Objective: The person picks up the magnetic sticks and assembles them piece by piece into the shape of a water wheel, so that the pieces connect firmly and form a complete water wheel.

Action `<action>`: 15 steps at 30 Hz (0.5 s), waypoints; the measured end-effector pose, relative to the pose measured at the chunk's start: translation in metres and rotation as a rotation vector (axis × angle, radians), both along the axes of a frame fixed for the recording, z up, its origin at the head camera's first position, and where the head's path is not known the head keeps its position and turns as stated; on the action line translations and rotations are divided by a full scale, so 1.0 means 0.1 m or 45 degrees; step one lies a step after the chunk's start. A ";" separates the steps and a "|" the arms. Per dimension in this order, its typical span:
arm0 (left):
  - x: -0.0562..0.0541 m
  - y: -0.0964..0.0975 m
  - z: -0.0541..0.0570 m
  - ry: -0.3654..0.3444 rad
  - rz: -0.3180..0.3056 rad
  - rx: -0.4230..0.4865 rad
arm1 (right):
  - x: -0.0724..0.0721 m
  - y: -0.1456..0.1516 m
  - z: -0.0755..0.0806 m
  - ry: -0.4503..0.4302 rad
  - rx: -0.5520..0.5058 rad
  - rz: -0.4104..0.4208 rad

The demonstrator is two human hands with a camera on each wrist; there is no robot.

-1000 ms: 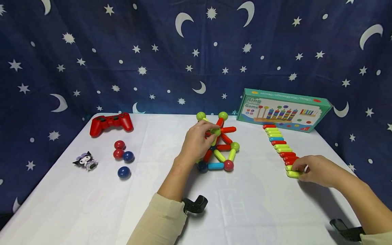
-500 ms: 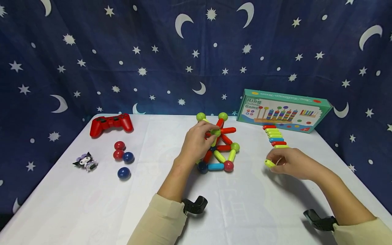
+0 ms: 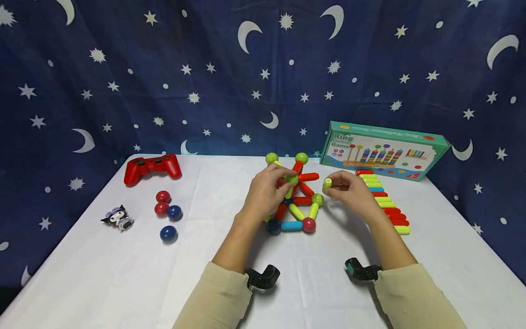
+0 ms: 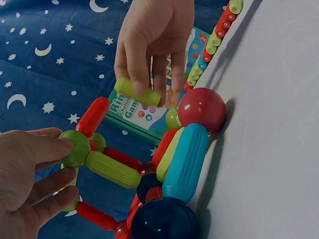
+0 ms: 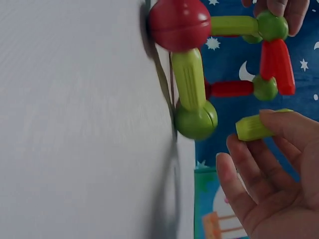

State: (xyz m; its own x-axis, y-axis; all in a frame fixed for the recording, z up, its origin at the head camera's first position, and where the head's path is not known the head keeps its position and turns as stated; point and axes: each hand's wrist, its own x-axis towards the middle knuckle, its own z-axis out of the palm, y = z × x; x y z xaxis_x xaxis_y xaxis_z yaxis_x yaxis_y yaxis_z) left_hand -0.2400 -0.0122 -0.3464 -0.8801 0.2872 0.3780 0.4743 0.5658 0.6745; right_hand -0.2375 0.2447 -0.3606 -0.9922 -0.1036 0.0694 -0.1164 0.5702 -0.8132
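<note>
Near the middle of the table stands a structure of coloured rods and balls, with a blue rod and a red ball along its front. My left hand pinches a green ball at the top of it, between thumb and fingers. From that ball a red rod juts out to the right. My right hand pinches a loose yellow-green rod, held in the air just right of the structure. In the right wrist view, a gap shows between this rod and the structure's balls.
A row of rods runs along the right, partly behind my right forearm. Behind it stands a Ring Challenge Game box. On the left lie a red game controller, a small figurine and several loose balls.
My right hand has picked a yellow-green rod from the near end of the row and carried it left, close to the structure. My left hand keeps its hold on the green ball.
</note>
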 end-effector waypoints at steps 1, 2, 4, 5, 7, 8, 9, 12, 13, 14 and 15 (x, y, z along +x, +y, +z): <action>0.00 0.00 0.00 -0.001 -0.004 0.004 | -0.02 -0.02 -0.03 0.001 -0.014 -0.009; 0.00 0.00 0.00 -0.004 -0.007 0.007 | -0.04 -0.04 -0.05 -0.001 -0.024 -0.016; 0.01 0.01 -0.01 -0.009 -0.007 0.008 | -0.06 -0.06 -0.11 -0.026 -0.047 -0.028; 0.01 0.02 -0.01 -0.010 -0.007 0.007 | -0.08 -0.06 -0.13 -0.048 -0.063 -0.035; 0.01 0.02 -0.01 -0.010 -0.006 0.002 | -0.09 -0.07 -0.17 -0.091 -0.096 -0.046; 0.00 0.02 -0.01 -0.009 -0.005 -0.004 | -0.09 -0.07 -0.18 -0.111 -0.118 -0.051; 0.00 0.02 -0.01 -0.008 -0.003 -0.010 | -0.10 -0.07 -0.19 -0.128 -0.140 -0.055; -0.01 0.02 0.01 -0.008 0.009 -0.039 | -0.11 -0.07 -0.21 -0.151 -0.194 -0.052; -0.01 0.02 0.02 -0.009 0.011 -0.047 | -0.11 -0.07 -0.21 -0.151 -0.209 -0.047; 0.00 0.02 0.02 -0.012 0.010 -0.053 | -0.11 -0.07 -0.22 -0.149 -0.216 -0.042; 0.00 0.02 0.03 -0.012 0.004 -0.056 | -0.11 -0.07 -0.23 -0.149 -0.219 -0.038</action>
